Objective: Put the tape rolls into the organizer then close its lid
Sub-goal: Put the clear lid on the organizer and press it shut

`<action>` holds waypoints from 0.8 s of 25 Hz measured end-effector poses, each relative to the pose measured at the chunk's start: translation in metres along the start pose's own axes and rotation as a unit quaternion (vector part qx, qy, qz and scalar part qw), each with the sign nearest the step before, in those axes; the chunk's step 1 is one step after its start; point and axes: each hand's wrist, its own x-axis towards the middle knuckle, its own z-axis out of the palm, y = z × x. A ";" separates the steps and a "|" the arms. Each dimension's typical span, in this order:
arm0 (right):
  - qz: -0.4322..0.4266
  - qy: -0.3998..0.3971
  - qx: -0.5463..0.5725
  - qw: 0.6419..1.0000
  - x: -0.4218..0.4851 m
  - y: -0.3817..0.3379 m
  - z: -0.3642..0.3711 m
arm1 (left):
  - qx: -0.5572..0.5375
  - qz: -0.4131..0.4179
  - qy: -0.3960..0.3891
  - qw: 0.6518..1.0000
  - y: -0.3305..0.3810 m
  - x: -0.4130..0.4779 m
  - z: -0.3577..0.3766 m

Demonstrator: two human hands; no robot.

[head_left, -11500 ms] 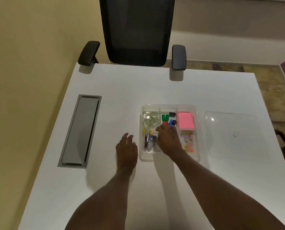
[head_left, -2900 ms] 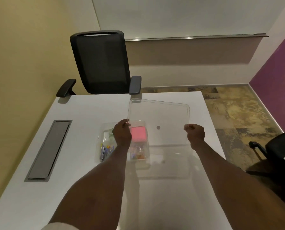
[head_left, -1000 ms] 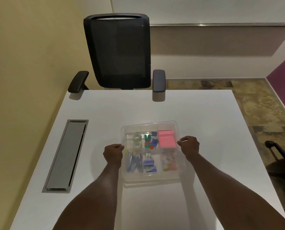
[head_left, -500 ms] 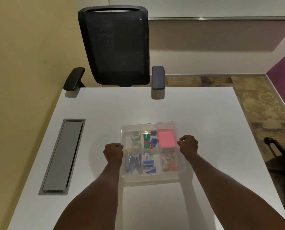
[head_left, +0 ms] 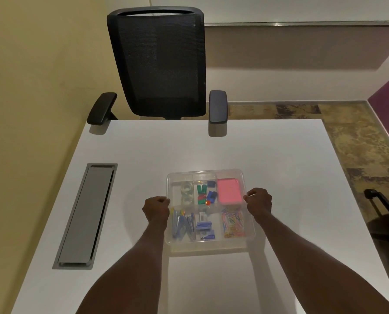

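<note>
The clear plastic organizer (head_left: 211, 242) sits on the white table with its transparent lid (head_left: 206, 174) lying on top of it. Two clear tape rolls (head_left: 186, 193) show through the lid in the back left compartment. My left hand (head_left: 156, 208) grips the lid's left edge with curled fingers. My right hand (head_left: 258, 200) pinches the lid's right edge. Pink sticky notes, coloured clips, staplers and paper clips fill the other compartments.
A grey cable hatch (head_left: 84, 216) is set into the table (head_left: 245, 150) at the left. A black mesh office chair (head_left: 159, 64) stands at the far edge. A yellow wall runs along the left, and another dark chair (head_left: 384, 223) stands off the right edge.
Both hands carried the lid from the right and lowered it onto the organizer. Over the last second the hands have stayed at its edges; only the view has shifted slightly.
</note>
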 end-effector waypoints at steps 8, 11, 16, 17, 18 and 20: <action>-0.088 -0.007 -0.088 0.992 -0.004 -0.006 0.001 | 0.088 0.087 -0.007 0.992 -0.003 -0.012 0.011; -0.198 -0.018 -0.147 0.969 -0.001 -0.018 0.008 | 0.186 0.172 -0.047 0.966 0.010 -0.006 0.020; -0.271 -0.079 -0.246 0.927 0.016 -0.037 0.023 | 0.315 0.206 -0.139 0.916 0.039 0.018 0.033; -0.276 -0.082 -0.260 0.922 0.018 -0.038 0.025 | 0.321 0.193 -0.149 0.915 0.040 0.019 0.036; -0.276 -0.082 -0.266 0.920 0.020 -0.037 0.027 | 0.329 0.186 -0.152 0.913 0.040 0.019 0.039; -0.275 -0.071 -0.270 0.920 0.022 -0.035 0.033 | 0.356 0.193 -0.145 0.903 0.035 0.019 0.042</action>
